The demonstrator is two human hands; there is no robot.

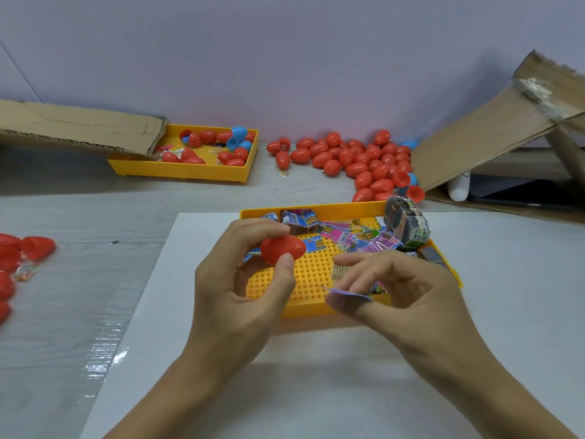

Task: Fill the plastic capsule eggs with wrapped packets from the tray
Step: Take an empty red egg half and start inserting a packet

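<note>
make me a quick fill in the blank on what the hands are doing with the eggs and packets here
1. The left hand holds a capsule egg coloured ____.
2. The right hand pinches a small ____ over the near tray.
3. The near tray is coloured ____.
4. In the far tray, a few egg halves are ____ rather than red.

Missing words: red; packet; yellow; blue

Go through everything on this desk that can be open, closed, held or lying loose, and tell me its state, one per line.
Left hand: pinches a red plastic egg piece above the near yellow perforated tray.
Right hand: pinches a small purple wrapped packet.
Near tray: holds loose packets.
Pile of red plastic eggs: mostly closed, loose.
Far yellow tray: holds red and blue egg pieces.
</note>
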